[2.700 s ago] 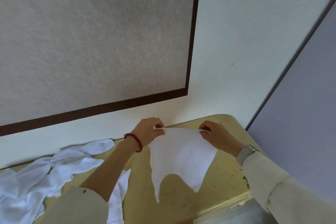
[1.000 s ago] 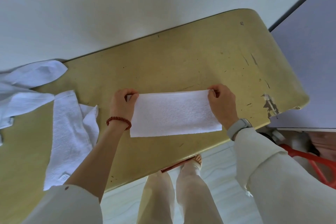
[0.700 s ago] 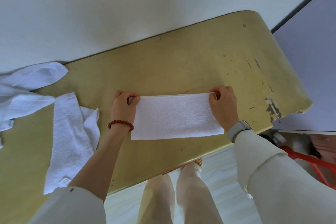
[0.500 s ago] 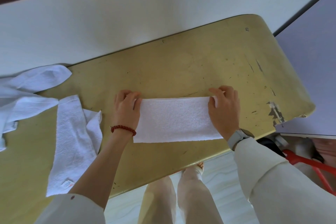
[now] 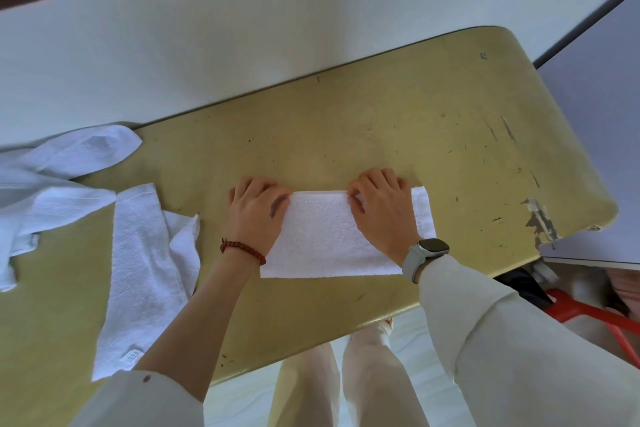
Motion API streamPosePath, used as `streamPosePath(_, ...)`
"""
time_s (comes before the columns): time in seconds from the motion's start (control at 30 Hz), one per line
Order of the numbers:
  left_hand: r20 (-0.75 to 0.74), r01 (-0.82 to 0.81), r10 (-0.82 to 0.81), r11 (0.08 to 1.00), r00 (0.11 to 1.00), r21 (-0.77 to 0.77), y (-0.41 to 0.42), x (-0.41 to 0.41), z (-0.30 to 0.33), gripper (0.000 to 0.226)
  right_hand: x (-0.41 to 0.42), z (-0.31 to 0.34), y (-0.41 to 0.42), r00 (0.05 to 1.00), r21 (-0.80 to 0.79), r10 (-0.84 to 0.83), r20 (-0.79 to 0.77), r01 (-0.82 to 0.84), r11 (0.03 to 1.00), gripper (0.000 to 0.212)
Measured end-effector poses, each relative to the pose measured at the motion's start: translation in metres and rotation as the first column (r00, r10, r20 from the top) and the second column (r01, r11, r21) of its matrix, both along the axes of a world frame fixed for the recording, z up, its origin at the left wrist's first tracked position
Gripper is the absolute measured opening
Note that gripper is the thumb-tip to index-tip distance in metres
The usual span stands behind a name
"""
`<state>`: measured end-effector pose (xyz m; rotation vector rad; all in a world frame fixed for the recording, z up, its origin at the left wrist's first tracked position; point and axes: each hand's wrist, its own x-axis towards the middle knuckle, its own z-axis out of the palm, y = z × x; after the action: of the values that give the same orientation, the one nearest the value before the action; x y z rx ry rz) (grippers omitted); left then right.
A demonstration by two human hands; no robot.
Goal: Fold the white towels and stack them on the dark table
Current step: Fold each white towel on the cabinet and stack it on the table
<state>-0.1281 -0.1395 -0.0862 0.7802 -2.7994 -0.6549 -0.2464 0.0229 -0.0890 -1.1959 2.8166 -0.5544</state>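
Fold in progress, one towel. You have a folded white towel [image 5: 322, 239] lying flat as a long strip on the yellow-green table [image 5: 398, 121], near its front edge. Your left hand [image 5: 256, 215] rests on the strip's left end, fingers bent over the far edge; whether they grip the cloth or only press it cannot be told. Your right hand [image 5: 381, 215] sits partway along the strip, not at its end: a short piece of towel shows to the right of it, and the fingertips curl at the far edge as though pinching it, though the pinch itself is hidden. The two hands are apart, with bare towel between them. Judgement: this towel has had its lengthwise fold, and a crosswise fold to shorten it is probably what is left. Remaining work: a second white towel [image 5: 138, 274], with a small label at its near corner, lies loosely spread and only partly doubled over to your left, and a rumpled heap of white cloth [image 5: 52, 177] sits beyond it at the table's left end. Neither is folded. No stack of finished towels is in view, and no dark table either; the surface under your hands is pale and scuffed. So, as far as can be seen, you are early in the task.
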Motion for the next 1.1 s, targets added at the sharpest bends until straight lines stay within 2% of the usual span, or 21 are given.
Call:
streamPosePath(0.07, 0.043, -0.009, 0.007, 0.999, 0.999, 0.037, 0.000, -0.003, 0.003, 0.005, -0.001, 0.000, 0.000, 1.000, -0.006, 0.007, 0.022, -0.007, 1.000, 0.013)
streamPosePath(0.17, 0.088, -0.029, 0.022, 0.996, 0.996, 0.082, -0.001, -0.006, 0.006, 0.005, -0.003, 0.001, -0.001, 0.999, -0.012, 0.001, 0.048, 0.000, 1.000, 0.022)
streamPosePath(0.53, 0.189, -0.044, 0.029, 0.996, 0.981, 0.074, -0.005, -0.019, 0.009, 0.019, -0.006, -0.005, -0.006, 0.998, -0.027, -0.042, 0.050, 0.044, 0.999, 0.028)
streamPosePath(0.73, 0.224, -0.051, 0.037, 0.997, 0.974, 0.058, -0.006, -0.023, 0.010, 0.018, -0.004, -0.004, -0.008, 0.999, -0.018, -0.039, 0.006, 0.040, 0.999, 0.028)
streamPosePath(0.8, 0.199, -0.088, 0.074, 0.994, 0.977, 0.060, -0.004, -0.023, 0.010, 0.017, -0.002, -0.001, -0.007, 0.998, 0.002, -0.031, -0.045, 0.031, 1.000, 0.024)
streamPosePath(0.93, -0.022, -0.164, 0.164, 0.986, 0.986, -0.012, 0.008, -0.008, 0.013, 0.026, 0.015, 0.003, 0.001, 0.990, 0.019, 0.029, -0.138, -0.027, 0.999, 0.032)
streamPosePath(1.03, -0.089, -0.037, 0.026, 0.992, 0.996, -0.121, 0.028, 0.009, 0.006, 0.034, 0.035, -0.001, 0.012, 0.987, 0.148, 0.083, -0.140, -0.062, 0.987, 0.041)
streamPosePath(1.1, -0.052, 0.099, -0.108, 0.982, 0.993, -0.158, 0.041, 0.016, -0.004, 0.036, 0.043, -0.005, 0.016, 0.991, 0.215, 0.061, -0.117, -0.035, 0.976, 0.043)
